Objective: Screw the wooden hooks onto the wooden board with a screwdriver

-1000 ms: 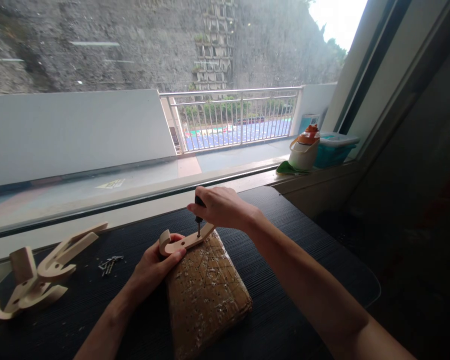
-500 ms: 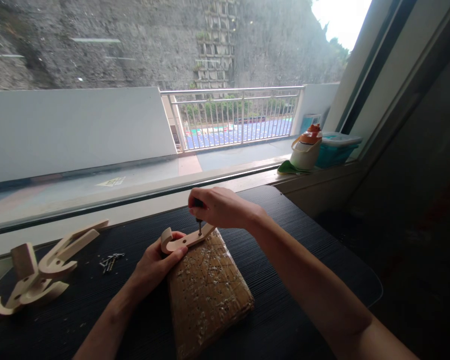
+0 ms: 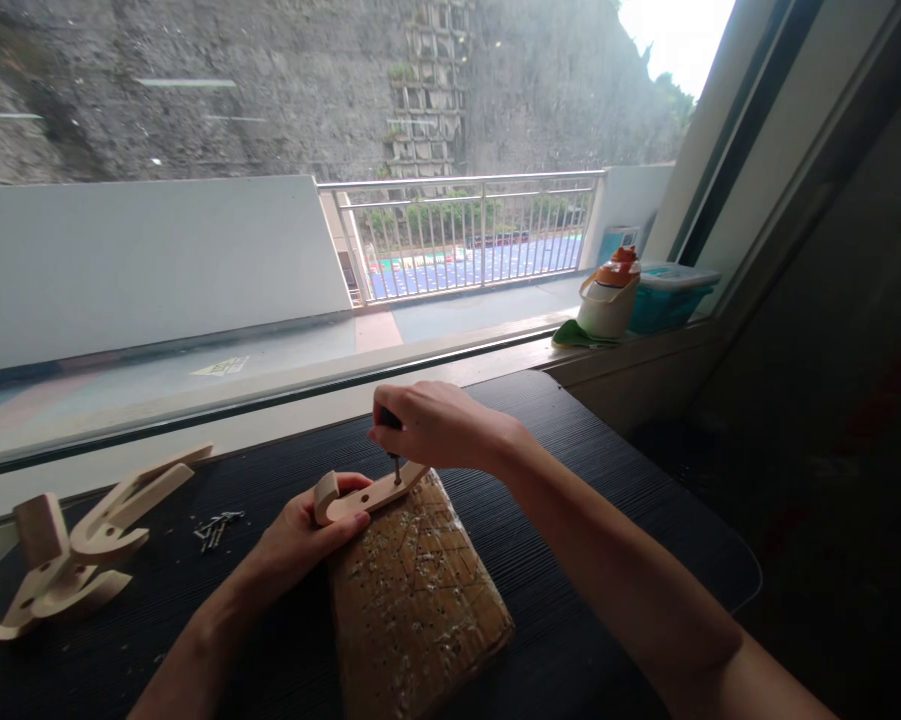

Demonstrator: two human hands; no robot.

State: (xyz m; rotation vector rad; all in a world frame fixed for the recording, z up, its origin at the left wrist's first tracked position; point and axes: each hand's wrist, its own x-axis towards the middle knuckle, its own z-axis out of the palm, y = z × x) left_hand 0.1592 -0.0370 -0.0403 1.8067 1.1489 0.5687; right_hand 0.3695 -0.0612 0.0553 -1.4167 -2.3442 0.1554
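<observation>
At twelve o'clock of the cardboard block (image 3: 424,610), along its far edge, the wooden hook (image 3: 379,494) is pinched by the left hand (image 3: 307,530); the screwdriver (image 3: 392,420) is held upright by the right hand (image 3: 436,425); toward three o'clock, room is given by the tabletop (image 3: 570,430).

text: none legible | yellow triangular sign (image 3: 221,367): print too blurred | blue-white panel (image 3: 616,243): unreadable

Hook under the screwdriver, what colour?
The hook is pale tan, best seen in the head view.
</observation>
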